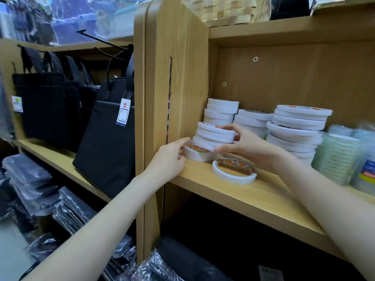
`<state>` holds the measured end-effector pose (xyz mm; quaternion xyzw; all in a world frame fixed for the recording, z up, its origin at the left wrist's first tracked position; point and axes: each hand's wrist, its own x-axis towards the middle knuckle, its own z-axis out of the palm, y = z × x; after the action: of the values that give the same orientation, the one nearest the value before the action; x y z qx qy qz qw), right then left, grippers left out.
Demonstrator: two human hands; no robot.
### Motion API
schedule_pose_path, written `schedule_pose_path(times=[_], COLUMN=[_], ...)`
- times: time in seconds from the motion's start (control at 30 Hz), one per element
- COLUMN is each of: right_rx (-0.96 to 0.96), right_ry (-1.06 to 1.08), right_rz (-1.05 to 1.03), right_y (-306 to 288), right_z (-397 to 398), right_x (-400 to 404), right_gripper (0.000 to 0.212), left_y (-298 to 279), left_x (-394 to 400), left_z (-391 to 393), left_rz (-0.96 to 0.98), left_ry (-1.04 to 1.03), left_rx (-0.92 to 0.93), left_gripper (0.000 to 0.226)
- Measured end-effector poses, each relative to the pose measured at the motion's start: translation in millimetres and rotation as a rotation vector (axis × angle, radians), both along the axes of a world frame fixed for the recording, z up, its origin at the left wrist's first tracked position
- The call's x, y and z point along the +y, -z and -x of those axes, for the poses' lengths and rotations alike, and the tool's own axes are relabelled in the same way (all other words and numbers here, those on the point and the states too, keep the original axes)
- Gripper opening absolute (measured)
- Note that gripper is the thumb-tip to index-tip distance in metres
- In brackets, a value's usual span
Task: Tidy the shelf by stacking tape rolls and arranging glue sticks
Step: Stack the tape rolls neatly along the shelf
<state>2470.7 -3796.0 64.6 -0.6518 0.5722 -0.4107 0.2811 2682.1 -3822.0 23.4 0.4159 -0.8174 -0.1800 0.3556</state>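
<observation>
Right hand [246, 148] grips a small tilted stack of tape rolls [215, 134] at the shelf's [243, 197] 9 o'clock end; left hand [172, 157] has relaxed fingers touching the bottom roll [193, 154]. Stack looks skewed and could slide, knocking the loose roll [234, 171] at 6 o'clock off the shelf. No glue sticks identifiable.

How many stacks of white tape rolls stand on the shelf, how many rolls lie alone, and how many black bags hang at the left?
Stacks of white tape rolls: 4
Single tape roll lying alone: 1
Hanging black bags: at least 3, the middle ones overlap
Total: at least 8
</observation>
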Motion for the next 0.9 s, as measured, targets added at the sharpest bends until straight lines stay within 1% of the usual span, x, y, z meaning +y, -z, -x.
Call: schedule_pose_path(times=[0.13, 0.23, 0.3, 0.4, 0.5, 0.6, 0.67, 0.77, 0.83, 0.9], right_rx=[0.053, 0.100, 0.070, 0.050, 0.037, 0.117, 0.133, -0.016, -0.107, -0.137], right_ry=[0.021, 0.102, 0.132, 0.075, 0.045, 0.109, 0.097, 0.050, 0.032, 0.024], right_rz=[0.066, 0.111, 0.070, 0.029, 0.079, 0.105, 0.083, 0.025, -0.016, -0.033], right_y=[-1, -5, -5, -3, -3, -1, 0, 3, 3, 2], right_z=[-1, 7, 15, 17, 4, -11, -18, -19, -16, -11], right_x=[1, 5, 9, 19, 19, 3, -5, -12, -10, -3], right_gripper=[0.064, 0.068, 0.075, 0.073, 0.062, 0.065, 0.066, 0.067, 0.066, 0.064], left_y=[0, 3, 3, 2, 2, 3, 3, 2, 2, 4], left_x=[0, 0, -1, 0, 3, 4, 2, -2, -3, -4], left_z=[0, 1, 2, 6, 7, 5, 3, 0, -1, -1], left_rz=[0.087, 0.156, 0.178, 0.176, 0.148, 0.101, 0.061, 0.014, 0.027, 0.072], left_ry=[-0.013, -0.049, -0.044, -0.010, -0.026, -0.040, -0.031, 0.005, 0.015, 0.021], left_rx=[-0.082, -0.124, -0.139, -0.184, -0.138, -0.021, -0.001, 0.023, 0.029, 0.040], left_gripper=[0.047, 0.043, 0.044, 0.047, 0.047, 0.051, 0.058, 0.059, 0.057, 0.055])
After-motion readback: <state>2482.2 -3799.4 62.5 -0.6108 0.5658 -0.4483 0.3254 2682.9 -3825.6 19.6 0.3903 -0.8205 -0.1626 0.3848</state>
